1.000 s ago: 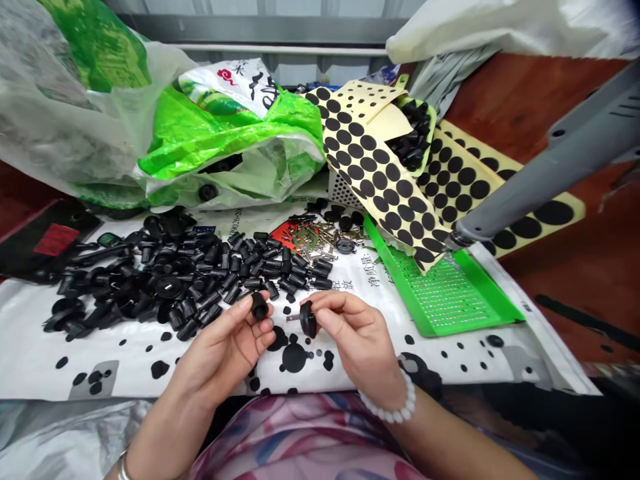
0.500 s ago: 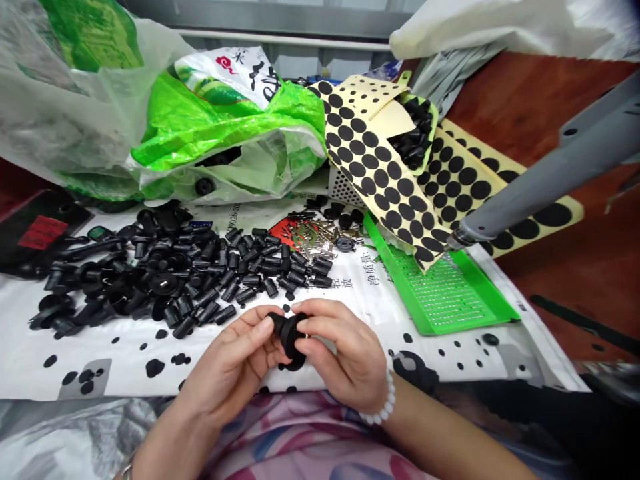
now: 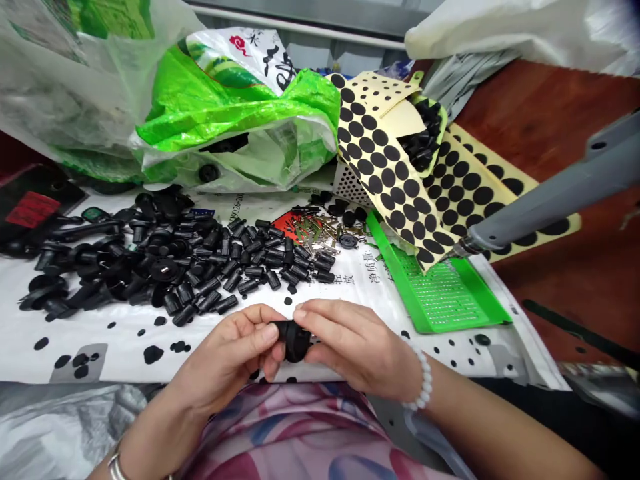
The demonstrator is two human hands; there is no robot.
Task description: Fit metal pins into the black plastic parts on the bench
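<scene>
My left hand and my right hand meet near the table's front edge, both pinched on one small black plastic part pressed together between the fingertips. The part's far side is hidden by my fingers. Just beyond my hands lies a heap of black plastic parts on a white printed sheet. A small pile of metal pins lies behind the heap's right end.
A green perforated tray sits to the right. Yellow sheets of black round stickers drape over a basket of black parts. Green and clear plastic bags fill the back left. A grey arm reaches in from the right.
A second ago my hands were apart, each holding a separate black piece. They have come together and now press the pieces into one, slightly nearer my body.
</scene>
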